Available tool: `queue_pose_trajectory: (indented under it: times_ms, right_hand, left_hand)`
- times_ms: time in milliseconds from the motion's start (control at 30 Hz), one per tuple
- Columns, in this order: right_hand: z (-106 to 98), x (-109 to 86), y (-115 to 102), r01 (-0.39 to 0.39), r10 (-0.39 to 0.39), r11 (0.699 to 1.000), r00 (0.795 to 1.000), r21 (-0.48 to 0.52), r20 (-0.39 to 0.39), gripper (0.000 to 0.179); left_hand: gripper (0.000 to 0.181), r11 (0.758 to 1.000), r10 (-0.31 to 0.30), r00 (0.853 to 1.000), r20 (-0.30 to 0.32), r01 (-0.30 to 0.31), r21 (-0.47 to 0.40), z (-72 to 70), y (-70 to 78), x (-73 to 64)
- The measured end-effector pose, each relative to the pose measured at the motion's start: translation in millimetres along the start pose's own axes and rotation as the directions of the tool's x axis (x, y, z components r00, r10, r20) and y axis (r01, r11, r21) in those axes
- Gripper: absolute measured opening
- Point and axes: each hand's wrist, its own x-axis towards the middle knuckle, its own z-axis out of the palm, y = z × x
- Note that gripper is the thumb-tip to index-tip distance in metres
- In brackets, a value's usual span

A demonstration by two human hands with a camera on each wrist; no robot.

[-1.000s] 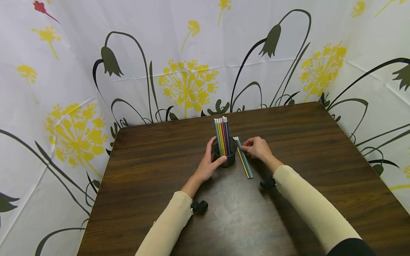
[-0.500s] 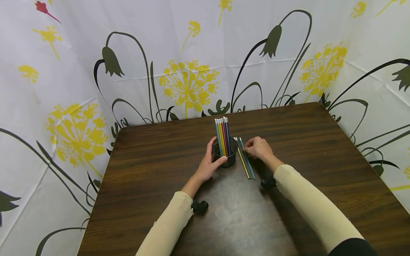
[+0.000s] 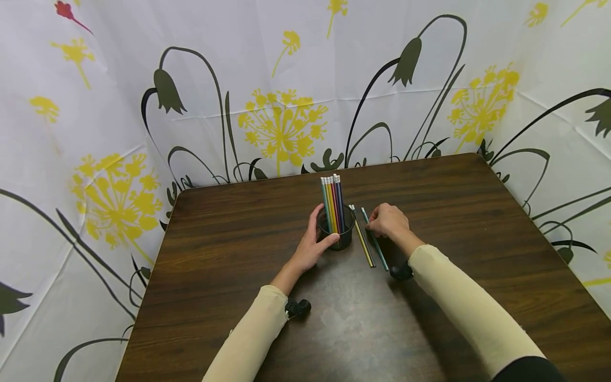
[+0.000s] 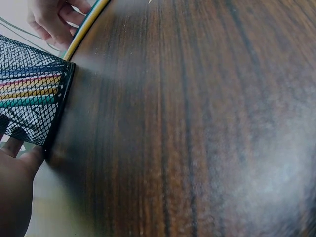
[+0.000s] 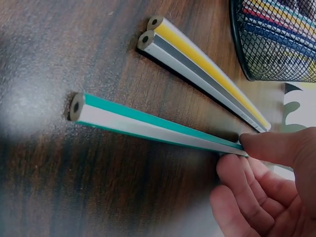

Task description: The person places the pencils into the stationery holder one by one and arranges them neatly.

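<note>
My left hand holds a black mesh pencil cup, fingers around its far side and thumb on the near side. Several unsharpened pencils stand in the cup with their eraser ends up, in teal, yellow, red and dark blue. To the right of the cup, my right hand pinches a green pencil between thumb and fingertips, close to its far end. The pencil's blunt near end is low over the table. Between it and the cup, a yellow pencil and a black pencil lie side by side.
Everything is on a dark wood-grain table. A white curtain with yellow and green flower prints hangs behind its far edge and along the sides. A small black device is strapped at my left wrist, and another at the right.
My right hand has drawn the green pencil to the right, apart from the yellow and black ones, which stay put. The left hand keeps its hold on the cup.
</note>
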Motion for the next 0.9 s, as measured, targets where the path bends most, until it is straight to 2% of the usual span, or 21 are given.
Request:
queue_pose_trajectory:
  times_ms: [267,367,500,633,733,900]
  right_hand:
    - [-1,-1.1,1,0.000,0.000,1.000,1.000,0.022,-0.006,0.015]
    - [-1,-1.9,3,0.004,-0.004,0.999,1.000,0.042,-0.008,0.014]
    - [-5,-3.0,3,0.010,-0.009,0.997,1.000,0.081,-0.006,0.015]
    - [-13,-5.2,2,0.027,-0.025,0.990,1.000,0.138,-0.012,0.017]
    - [-23,-8.1,-2,0.046,-0.039,0.985,0.998,0.169,-0.047,0.018]
    - [-46,-17.0,-14,0.107,-0.065,0.961,0.984,0.255,-0.166,0.020]
  left_hand:
    - [0.081,1.000,-0.012,1.000,0.009,0.012,-0.006,-0.8,0.4,0.2]
    - [0.082,1.000,-0.012,1.000,-0.014,0.012,-0.003,0.0,-14.4,3.7]
    - [0.082,1.000,0.001,1.000,-0.024,-0.001,-0.012,0.8,-18.1,4.5]
    - [0.082,1.000,0.001,1.000,0.004,-0.001,-0.015,-0.3,-2.0,0.9]
    - [0.081,1.000,0.001,1.000,0.008,-0.001,-0.012,-0.2,0.5,0.2]
    - [0.081,1.000,0.012,1.000,0.004,-0.012,-0.013,-0.2,-1.0,0.6]
